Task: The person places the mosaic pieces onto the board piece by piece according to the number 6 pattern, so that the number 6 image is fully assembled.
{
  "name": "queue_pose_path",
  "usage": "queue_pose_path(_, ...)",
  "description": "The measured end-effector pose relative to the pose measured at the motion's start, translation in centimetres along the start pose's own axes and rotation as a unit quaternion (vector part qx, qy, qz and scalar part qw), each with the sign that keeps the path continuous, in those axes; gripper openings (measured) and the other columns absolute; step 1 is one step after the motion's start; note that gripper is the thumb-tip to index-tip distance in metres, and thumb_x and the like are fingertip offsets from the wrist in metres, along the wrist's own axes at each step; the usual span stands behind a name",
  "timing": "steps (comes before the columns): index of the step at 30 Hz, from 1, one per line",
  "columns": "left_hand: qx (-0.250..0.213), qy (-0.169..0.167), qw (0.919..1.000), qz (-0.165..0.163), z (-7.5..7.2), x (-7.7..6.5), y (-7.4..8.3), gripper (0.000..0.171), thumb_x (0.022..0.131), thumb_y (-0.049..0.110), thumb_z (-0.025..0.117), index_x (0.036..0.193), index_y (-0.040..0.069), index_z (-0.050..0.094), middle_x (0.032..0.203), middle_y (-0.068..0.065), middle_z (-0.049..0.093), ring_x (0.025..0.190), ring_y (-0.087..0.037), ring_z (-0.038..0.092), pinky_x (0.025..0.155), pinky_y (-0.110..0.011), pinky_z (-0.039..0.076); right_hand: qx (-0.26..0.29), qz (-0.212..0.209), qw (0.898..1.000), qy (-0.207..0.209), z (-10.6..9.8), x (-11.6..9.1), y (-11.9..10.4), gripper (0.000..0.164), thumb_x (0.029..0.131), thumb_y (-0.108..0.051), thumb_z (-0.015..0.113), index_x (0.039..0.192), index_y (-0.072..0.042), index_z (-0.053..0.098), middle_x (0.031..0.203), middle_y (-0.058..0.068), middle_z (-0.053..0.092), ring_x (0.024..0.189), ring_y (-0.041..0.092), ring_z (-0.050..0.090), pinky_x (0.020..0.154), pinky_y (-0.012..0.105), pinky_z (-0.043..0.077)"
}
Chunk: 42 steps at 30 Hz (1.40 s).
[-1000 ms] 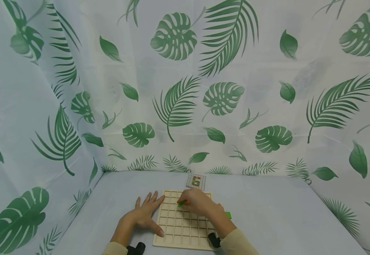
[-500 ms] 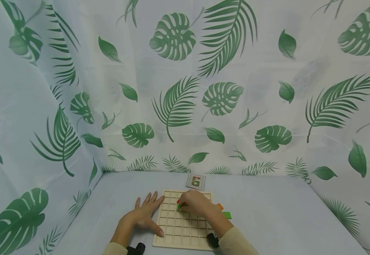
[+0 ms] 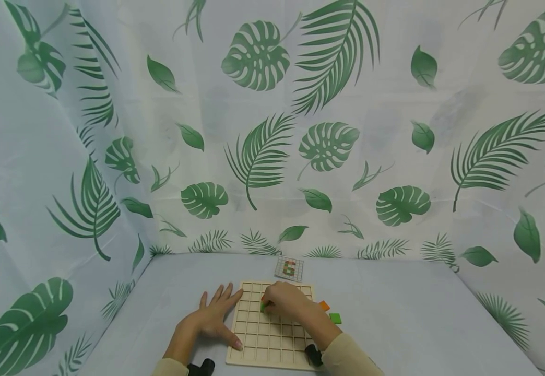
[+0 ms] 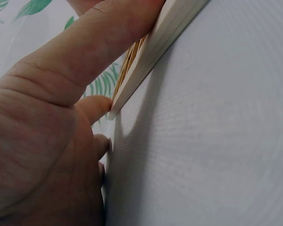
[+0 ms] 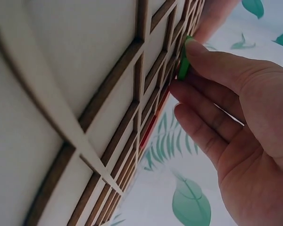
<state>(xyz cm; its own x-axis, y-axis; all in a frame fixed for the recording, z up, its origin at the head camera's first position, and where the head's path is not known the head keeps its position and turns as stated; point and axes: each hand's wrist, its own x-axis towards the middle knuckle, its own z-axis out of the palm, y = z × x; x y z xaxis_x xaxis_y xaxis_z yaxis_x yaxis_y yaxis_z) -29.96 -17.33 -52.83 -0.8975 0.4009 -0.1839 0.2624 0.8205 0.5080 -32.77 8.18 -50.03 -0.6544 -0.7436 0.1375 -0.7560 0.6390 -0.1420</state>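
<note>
A light wooden grid board [image 3: 263, 364] lies on the table. My left hand [image 3: 209, 319] rests at its left edge with fingers spread; in the left wrist view the thumb [image 4: 108, 40] lies over the board's rim. Over the upper middle of the grid, my right hand [image 3: 287, 301] pinches a small green tile [image 5: 183, 66] between thumb and fingers. The tile stands tilted against the grid in the right wrist view. Just beyond it a red tile [image 5: 149, 132] sits in the grid. My right hand hides part of the board's upper right.
A small card [image 3: 288, 268] with a coloured grid pattern lies behind the board. Right of the board are a loose orange tile [image 3: 324, 306] and a loose green tile [image 3: 335, 318]. Leaf-printed cloth [image 3: 263, 219] walls the table at the back and sides.
My right hand has brought the green tile slightly toward me and down against the grid, and its forearm has shifted a little left. The left hand has stayed in place.
</note>
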Motion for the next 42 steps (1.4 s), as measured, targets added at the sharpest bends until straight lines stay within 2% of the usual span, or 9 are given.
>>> queue_pose_path(7, -0.004, 0.001, 1.0000, -0.007, 0.03, 0.04, -0.01, 0.138, 0.054, 0.070, 0.092, 0.166, 0.022, 0.027, 0.175, -0.018, 0.010, 0.162, -0.044, 0.001, 0.121, -0.076, -0.008, -0.020, 0.009, 1.000, 0.002, 0.13, 0.21, -0.19, 0.007, 0.089, -0.017, 0.083, 0.084, -0.021, 0.082, 0.090, -0.011, 0.078, 0.080, 0.001, 0.069, 0.070, 0.019, 0.057)
queue_pose_path(12, -0.006, -0.001, 1.0000, -0.003, -0.02, -0.07, 0.05, 0.138, 0.055, 0.069, 0.093, 0.166, 0.022, 0.027, 0.175, -0.018, 0.010, 0.162, -0.044, 0.001, 0.121, -0.077, -0.008, -0.044, -0.002, 0.999, -0.004, 0.02, 0.19, -0.42, 0.004, 0.090, -0.018, 0.082, 0.087, -0.021, 0.082, 0.091, -0.010, 0.077, 0.084, 0.004, 0.071, 0.072, 0.019, 0.058)
queue_pose_path(28, -0.007, 0.003, 1.0000, 0.003, -0.01, -0.29, 0.17, 0.136, 0.056, 0.066, 0.094, 0.166, 0.020, 0.028, 0.175, -0.019, 0.010, 0.162, -0.045, 0.002, 0.121, -0.078, -0.006, -0.059, -0.026, 0.998, 0.006, -0.08, 0.04, -0.54, 0.004, 0.089, -0.015, 0.083, 0.090, -0.019, 0.083, 0.088, -0.008, 0.073, 0.083, 0.006, 0.069, 0.073, 0.020, 0.058)
queue_pose_path(38, -0.009, 0.002, 0.9999, 0.006, 0.07, -0.25, 0.10, 0.136, 0.057, 0.068, 0.093, 0.166, 0.021, 0.027, 0.175, -0.019, 0.009, 0.162, -0.044, 0.001, 0.121, -0.077, -0.007, -0.036, -0.019, 0.999, -0.003, -0.14, 0.05, -0.61, 0.006, 0.090, -0.012, 0.081, 0.090, -0.018, 0.084, 0.091, -0.007, 0.076, 0.085, 0.005, 0.071, 0.074, 0.019, 0.058)
queue_pose_path(42, -0.009, -0.001, 0.9999, 0.004, -0.04, -0.23, 0.13, 0.136, 0.057, 0.068, 0.093, 0.166, 0.021, 0.027, 0.175, -0.018, 0.009, 0.162, -0.044, 0.001, 0.121, -0.078, -0.007, -0.001, 0.006, 1.000, 0.008, -0.51, -0.20, -0.68, 0.004, 0.091, -0.014, 0.081, 0.091, -0.017, 0.082, 0.096, -0.006, 0.077, 0.088, 0.006, 0.071, 0.076, 0.021, 0.059)
